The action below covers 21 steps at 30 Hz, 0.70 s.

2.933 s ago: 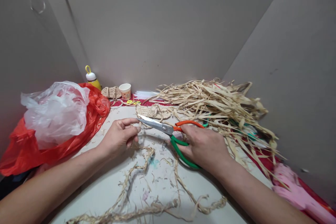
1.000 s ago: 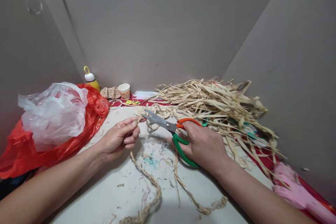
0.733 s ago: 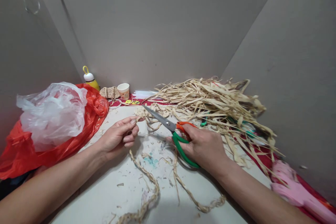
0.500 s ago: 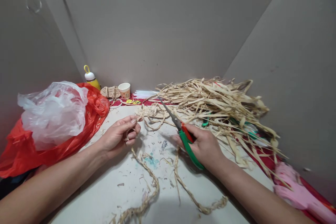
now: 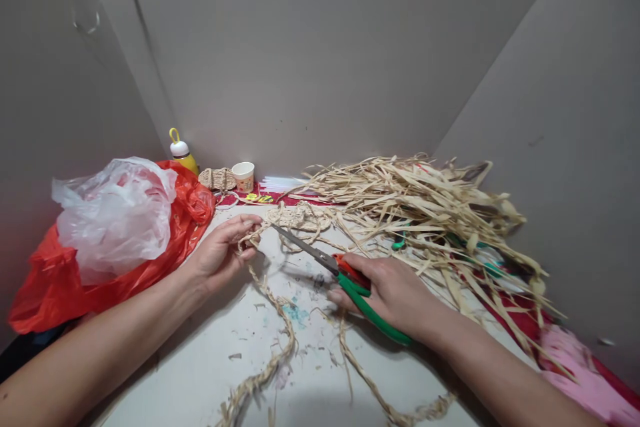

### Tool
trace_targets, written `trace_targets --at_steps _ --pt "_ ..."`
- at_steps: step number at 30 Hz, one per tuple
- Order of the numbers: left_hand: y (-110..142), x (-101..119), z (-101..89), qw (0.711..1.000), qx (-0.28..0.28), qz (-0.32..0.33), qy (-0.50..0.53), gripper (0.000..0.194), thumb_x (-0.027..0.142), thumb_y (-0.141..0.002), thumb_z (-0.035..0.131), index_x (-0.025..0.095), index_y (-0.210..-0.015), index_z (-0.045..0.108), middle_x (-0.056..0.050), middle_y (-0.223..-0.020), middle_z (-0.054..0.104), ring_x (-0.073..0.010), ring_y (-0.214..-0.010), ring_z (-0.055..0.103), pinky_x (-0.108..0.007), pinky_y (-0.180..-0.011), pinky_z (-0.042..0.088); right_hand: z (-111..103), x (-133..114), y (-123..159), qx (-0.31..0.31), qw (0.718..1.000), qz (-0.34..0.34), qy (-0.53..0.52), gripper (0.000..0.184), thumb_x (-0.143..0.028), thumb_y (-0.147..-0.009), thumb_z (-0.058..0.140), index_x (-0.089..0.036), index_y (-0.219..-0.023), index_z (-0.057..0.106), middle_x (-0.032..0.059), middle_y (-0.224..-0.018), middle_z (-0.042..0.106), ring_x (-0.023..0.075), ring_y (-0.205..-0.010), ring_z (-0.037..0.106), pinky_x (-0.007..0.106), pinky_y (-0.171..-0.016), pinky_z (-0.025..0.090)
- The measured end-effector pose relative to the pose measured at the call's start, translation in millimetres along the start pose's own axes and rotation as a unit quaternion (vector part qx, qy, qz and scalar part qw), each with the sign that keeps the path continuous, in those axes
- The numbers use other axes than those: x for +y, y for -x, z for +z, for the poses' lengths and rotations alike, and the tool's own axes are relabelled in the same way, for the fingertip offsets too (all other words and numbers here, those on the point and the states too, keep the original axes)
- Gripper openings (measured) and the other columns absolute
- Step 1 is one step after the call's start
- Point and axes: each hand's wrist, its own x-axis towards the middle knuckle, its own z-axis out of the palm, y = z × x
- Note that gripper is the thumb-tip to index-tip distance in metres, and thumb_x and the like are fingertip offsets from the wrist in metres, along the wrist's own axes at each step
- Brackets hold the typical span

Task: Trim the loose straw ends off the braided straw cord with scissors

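Observation:
My left hand pinches a braided straw rope between thumb and fingers, just left of a small woven straw piece. The rope trails toward me across the white table. My right hand grips scissors with one orange and one green handle. Their closed blades point left and away, with the tip close to my left fingertips.
A big heap of loose dry straw strips covers the right side. A clear plastic bag lies on a red bag at left. By the back wall stand a yellow bottle, a straw coil and a paper cup. Something pink lies at the lower right.
The scissors swung from pointing up and away to pointing left at the rope by my left hand. My left hand shifted slightly farther away, still on the rope. The view shifted a little.

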Motion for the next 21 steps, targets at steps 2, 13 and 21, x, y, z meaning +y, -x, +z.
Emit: trace_targets --at_steps 2,13,21 --pt "0 2 1.0 1.0 0.022 0.008 -0.001 0.015 0.009 -0.068 0.068 0.009 -0.082 0.064 -0.001 -0.066 0.051 -0.0057 -0.055 0.047 -0.012 -0.041 0.034 -4 -1 0 -0.009 1.0 -0.001 0.003 0.037 -0.058 -0.079 0.048 -0.022 -0.068 0.05 -0.0019 -0.055 0.053 0.0125 -0.049 0.043 0.024 -0.051 0.025" --pt "-1 -5 4.8 0.998 0.046 0.035 -0.021 0.024 0.014 -0.062 0.076 0.012 -0.082 0.063 0.003 -0.059 0.05 -0.0042 -0.049 0.043 -0.013 -0.041 0.031 -14 -2 4 -0.07 0.997 -0.025 -0.039 0.036 -0.058 -0.081 0.048 -0.022 -0.085 0.053 -0.0009 -0.066 0.057 0.0149 -0.059 0.05 0.024 -0.056 0.032" --pt "3 -5 11.8 0.996 0.068 0.05 -0.03 0.027 0.016 -0.058 0.079 0.013 -0.079 0.062 0.004 -0.058 0.049 -0.0042 -0.048 0.042 -0.013 -0.041 0.031 -21 -3 4 -0.112 0.989 -0.015 -0.091 0.038 -0.059 -0.081 0.048 -0.022 -0.072 0.048 -0.0024 -0.064 0.052 0.0131 -0.058 0.045 0.023 -0.054 0.031"
